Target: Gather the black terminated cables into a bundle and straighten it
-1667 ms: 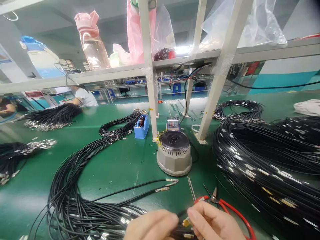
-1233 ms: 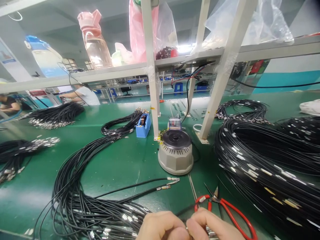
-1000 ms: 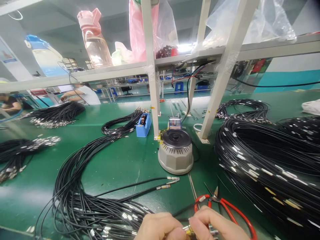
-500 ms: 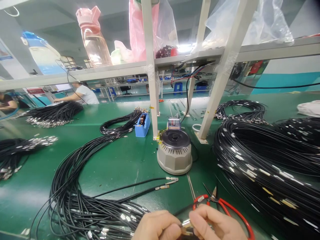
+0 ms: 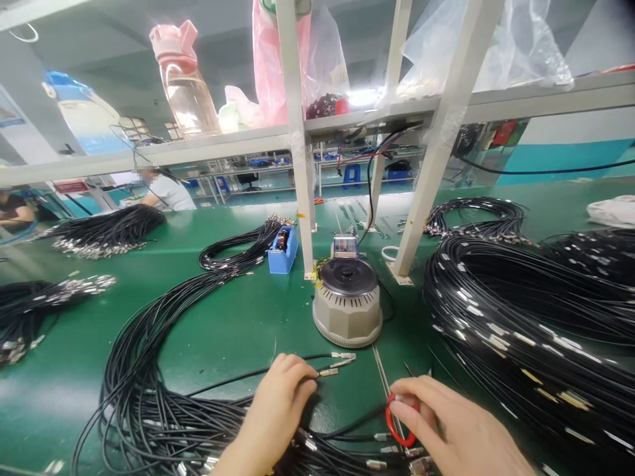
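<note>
Ahead of our left hand point(image 5: 278, 403), on the shelf point(image 5: 238, 140), stand a pink-lidded bottle point(image 5: 183, 86) part-filled with clear liquid and a blue-capped bottle point(image 5: 86, 116); nearer on the bench point(image 5: 223, 337), a blue dispenser point(image 5: 282, 258) holds a brown roll. Green surface lies open between that hand and the dispenser, bounded on the right by a round grey machine point(image 5: 347, 311). Our right hand point(image 5: 446, 416) has less room, with a big cable coil point(image 5: 466, 311) close on its outer side. The loose black cables point(image 5: 131, 350) sweep around and beneath our left hand. Half a second ago our hands met over metal connectors; now they are apart. Our left is half curled, fingertips at a cable's metal end point(image 5: 328, 373); our right bends loosely at a red tool handle point(image 5: 390, 423). We cannot tell whether either grips anything.
</note>
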A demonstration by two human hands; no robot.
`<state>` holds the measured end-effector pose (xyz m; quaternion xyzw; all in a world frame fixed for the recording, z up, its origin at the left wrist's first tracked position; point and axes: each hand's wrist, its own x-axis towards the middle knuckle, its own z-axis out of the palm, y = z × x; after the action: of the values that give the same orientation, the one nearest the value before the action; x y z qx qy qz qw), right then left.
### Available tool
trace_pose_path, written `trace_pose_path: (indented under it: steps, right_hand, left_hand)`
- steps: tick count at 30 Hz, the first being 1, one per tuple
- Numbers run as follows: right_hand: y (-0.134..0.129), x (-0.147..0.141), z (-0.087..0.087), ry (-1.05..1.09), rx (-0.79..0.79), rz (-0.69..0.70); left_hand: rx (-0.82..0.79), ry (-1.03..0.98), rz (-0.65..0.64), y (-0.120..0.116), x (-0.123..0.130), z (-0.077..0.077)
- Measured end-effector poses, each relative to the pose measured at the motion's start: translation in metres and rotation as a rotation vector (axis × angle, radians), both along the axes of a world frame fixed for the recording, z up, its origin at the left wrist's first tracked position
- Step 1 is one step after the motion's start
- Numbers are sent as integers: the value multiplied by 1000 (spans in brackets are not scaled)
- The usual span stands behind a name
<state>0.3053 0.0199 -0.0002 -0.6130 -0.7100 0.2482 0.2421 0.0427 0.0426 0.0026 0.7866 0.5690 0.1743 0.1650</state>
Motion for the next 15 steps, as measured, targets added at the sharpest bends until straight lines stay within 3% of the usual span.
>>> trace_pose_path:
  steps: [3,6,11,15]
  right_hand:
    - [8,-19,11,151,-18,-3]
    - [20,-32,16,399,-48,-64]
    - [55,-43,20,716,-181,-155]
    - [78,-74,22,1017,-342,-177]
  left_hand:
    - [51,85,11,18,23,-18]
    - [114,108,17,21,29,-32]
    - [197,-38,-18,11,12,-27]
    - [223,-150,-59,5,6,-24]
